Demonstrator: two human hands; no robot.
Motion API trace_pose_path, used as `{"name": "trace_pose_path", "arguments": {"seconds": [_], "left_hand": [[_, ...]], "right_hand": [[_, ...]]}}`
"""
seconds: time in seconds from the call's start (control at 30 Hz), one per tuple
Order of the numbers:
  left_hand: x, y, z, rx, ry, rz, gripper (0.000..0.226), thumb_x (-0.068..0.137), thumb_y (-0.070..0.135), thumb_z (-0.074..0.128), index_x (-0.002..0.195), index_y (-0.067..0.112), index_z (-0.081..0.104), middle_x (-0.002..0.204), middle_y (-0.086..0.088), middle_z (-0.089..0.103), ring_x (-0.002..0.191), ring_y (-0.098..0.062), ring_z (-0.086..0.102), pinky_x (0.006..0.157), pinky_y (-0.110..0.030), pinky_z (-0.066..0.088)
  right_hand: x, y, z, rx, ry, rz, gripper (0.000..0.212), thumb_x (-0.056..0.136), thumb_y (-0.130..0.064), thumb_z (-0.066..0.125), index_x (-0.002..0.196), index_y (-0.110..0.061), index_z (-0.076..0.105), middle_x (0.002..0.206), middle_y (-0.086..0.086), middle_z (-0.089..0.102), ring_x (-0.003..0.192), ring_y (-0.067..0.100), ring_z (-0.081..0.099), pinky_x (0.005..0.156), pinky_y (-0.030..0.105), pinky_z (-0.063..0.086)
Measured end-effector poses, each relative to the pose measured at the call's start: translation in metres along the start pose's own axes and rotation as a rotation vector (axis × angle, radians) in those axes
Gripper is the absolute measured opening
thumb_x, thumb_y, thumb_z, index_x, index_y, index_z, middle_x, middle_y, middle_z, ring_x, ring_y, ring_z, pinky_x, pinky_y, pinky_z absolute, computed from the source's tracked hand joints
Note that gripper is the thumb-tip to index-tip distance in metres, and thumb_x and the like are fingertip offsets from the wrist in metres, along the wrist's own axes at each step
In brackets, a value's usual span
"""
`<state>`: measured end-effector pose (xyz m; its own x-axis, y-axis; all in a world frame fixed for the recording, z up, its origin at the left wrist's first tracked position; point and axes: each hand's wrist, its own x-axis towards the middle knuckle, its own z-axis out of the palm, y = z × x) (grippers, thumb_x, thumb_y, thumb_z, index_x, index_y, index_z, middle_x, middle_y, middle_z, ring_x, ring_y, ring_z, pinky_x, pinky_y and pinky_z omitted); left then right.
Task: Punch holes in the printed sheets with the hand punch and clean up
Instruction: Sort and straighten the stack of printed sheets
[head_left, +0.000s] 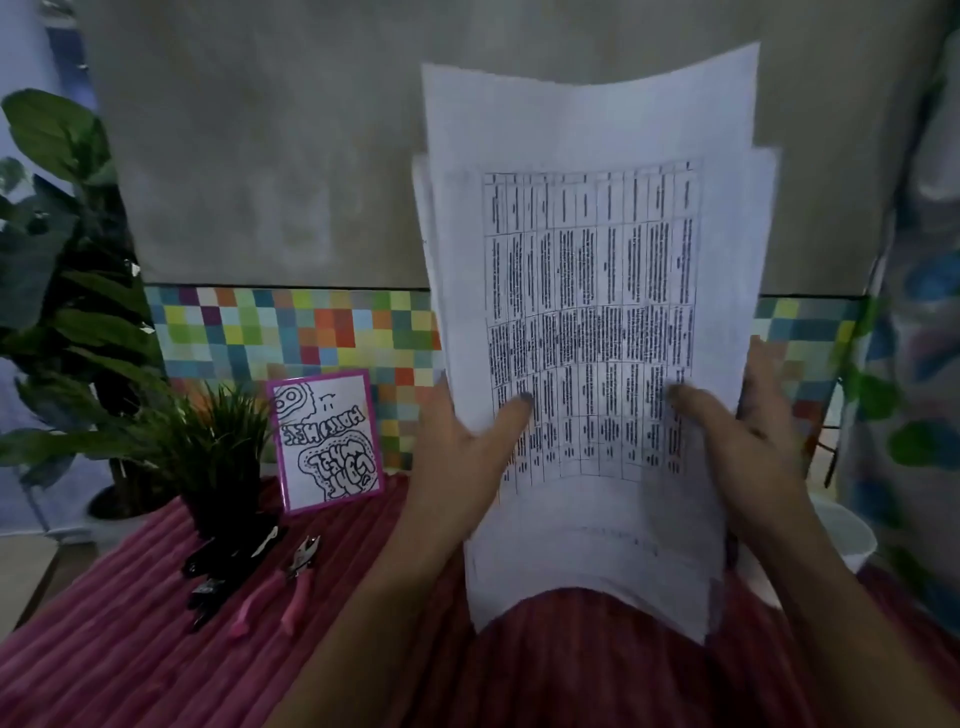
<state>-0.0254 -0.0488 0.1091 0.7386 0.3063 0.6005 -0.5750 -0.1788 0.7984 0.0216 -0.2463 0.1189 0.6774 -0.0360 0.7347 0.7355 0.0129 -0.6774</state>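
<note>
two grips: left hand (457, 441) and right hand (748, 436) pinch the sheets (587, 260) upright, thumbs (511, 415) in front, fingers (763, 374) behind. pink punch (283, 587) lies on the table (130, 634).

Light dim. Grey wall (260, 156) ran above a band of multicoloured square tiles (291, 332). Surface (130, 649) was covered in pink ribbed cloth. Leafy plant (52, 208) stood left; patterned curtain (919, 364) hung right.

Stack of printed sheets (592, 322), white with uneven edges, the front page bearing a dense black grid turned sideways; held upright and bowed, pinched low down between left hand (467, 436) and right hand (737, 431). Pink-handled hand punch (288, 587) lies flat on the cloth-covered table (130, 649), well left of the sheets.
</note>
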Motion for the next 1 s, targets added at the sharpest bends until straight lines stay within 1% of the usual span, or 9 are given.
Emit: {"name": "trace_pose_path", "arguments": {"seconds": [0.1, 0.2, 0.33, 0.5, 0.67, 0.77, 0.83, 0.9, 1.0], "left_hand": [[-0.005, -0.003, -0.002, -0.034, 0.004, -0.005, 0.035, 0.085, 0.017, 0.072, 0.119, 0.019, 0.061, 0.104, 0.006, 0.072, 0.096, -0.013, 0.069, 0.081, -0.03, 0.057], [-0.011, -0.01, -0.007, -0.086, 0.005, -0.03, 0.044, 0.082, 0.028, 0.075, 0.122, 0.03, 0.057, 0.114, 0.01, 0.069, 0.107, -0.013, 0.066, 0.09, -0.039, 0.054], [-0.009, -0.02, -0.015, -0.167, 0.052, -0.08, 0.051, 0.074, 0.044, 0.073, 0.118, 0.025, 0.056, 0.113, 0.003, 0.07, 0.105, -0.019, 0.067, 0.088, -0.044, 0.056], [-0.023, -0.035, -0.008, -0.035, -0.035, -0.076, 0.036, 0.082, 0.038, 0.07, 0.116, 0.029, 0.062, 0.11, 0.01, 0.071, 0.104, -0.008, 0.066, 0.089, -0.032, 0.053], [-0.031, -0.048, -0.007, -0.082, 0.014, -0.101, 0.036, 0.083, 0.034, 0.074, 0.116, 0.03, 0.062, 0.11, 0.007, 0.071, 0.103, -0.012, 0.067, 0.089, -0.04, 0.055], [-0.039, -0.053, -0.003, -0.056, 0.042, -0.085, 0.043, 0.081, 0.033, 0.073, 0.121, 0.034, 0.057, 0.116, 0.012, 0.068, 0.11, -0.008, 0.064, 0.092, -0.032, 0.052], [-0.04, -0.054, -0.005, -0.077, 0.097, -0.073, 0.036, 0.08, 0.031, 0.071, 0.114, 0.029, 0.06, 0.109, 0.007, 0.07, 0.104, -0.014, 0.067, 0.086, -0.032, 0.055], [-0.04, -0.055, -0.007, -0.103, 0.125, -0.065, 0.032, 0.08, 0.031, 0.07, 0.11, 0.026, 0.06, 0.105, 0.006, 0.071, 0.102, -0.016, 0.067, 0.083, -0.028, 0.055], [-0.044, -0.056, -0.007, -0.038, 0.071, -0.068, 0.045, 0.081, 0.031, 0.071, 0.123, 0.025, 0.058, 0.116, 0.013, 0.068, 0.111, -0.004, 0.063, 0.094, -0.026, 0.049]], "right_hand": [[-0.008, 0.01, 0.0, -0.027, -0.018, 0.013, 0.042, 0.091, 0.004, 0.057, 0.117, -0.029, 0.053, 0.103, -0.022, 0.066, 0.098, 0.002, 0.064, 0.078, 0.02, 0.053], [-0.018, 0.017, -0.006, 0.024, -0.008, 0.074, 0.048, 0.088, -0.005, 0.061, 0.132, -0.019, 0.05, 0.121, -0.004, 0.064, 0.111, 0.014, 0.062, 0.086, 0.03, 0.054], [-0.025, 0.017, -0.013, 0.153, 0.05, 0.174, 0.045, 0.09, 0.009, 0.052, 0.118, -0.026, 0.06, 0.107, -0.007, 0.072, 0.1, 0.013, 0.067, 0.081, 0.03, 0.057], [-0.061, 0.05, -0.015, 0.096, 0.098, 0.4, 0.035, 0.086, 0.007, 0.053, 0.092, -0.02, 0.075, 0.097, 0.008, 0.075, 0.097, 0.033, 0.069, 0.084, 0.051, 0.053], [-0.07, 0.042, -0.015, 0.088, 0.092, 0.361, 0.043, 0.083, 0.019, 0.045, 0.096, -0.013, 0.071, 0.087, -0.001, 0.076, 0.081, 0.012, 0.071, 0.064, 0.02, 0.054], [-0.072, 0.046, -0.012, 0.012, 0.08, 0.335, 0.045, 0.085, 0.017, 0.049, 0.097, -0.021, 0.07, 0.089, -0.007, 0.076, 0.085, 0.012, 0.07, 0.071, 0.028, 0.054], [-0.071, 0.044, -0.012, 0.003, 0.113, 0.301, 0.044, 0.085, 0.016, 0.05, 0.101, -0.02, 0.07, 0.093, -0.003, 0.076, 0.089, 0.017, 0.07, 0.074, 0.035, 0.056], [-0.071, 0.04, -0.012, 0.048, 0.129, 0.291, 0.044, 0.085, 0.018, 0.047, 0.107, -0.015, 0.067, 0.096, 0.002, 0.075, 0.089, 0.017, 0.071, 0.072, 0.03, 0.058], [-0.074, 0.04, -0.013, 0.017, 0.119, 0.277, 0.043, 0.084, 0.019, 0.051, 0.101, -0.018, 0.067, 0.096, 0.007, 0.074, 0.089, 0.02, 0.071, 0.068, 0.025, 0.057]]}}
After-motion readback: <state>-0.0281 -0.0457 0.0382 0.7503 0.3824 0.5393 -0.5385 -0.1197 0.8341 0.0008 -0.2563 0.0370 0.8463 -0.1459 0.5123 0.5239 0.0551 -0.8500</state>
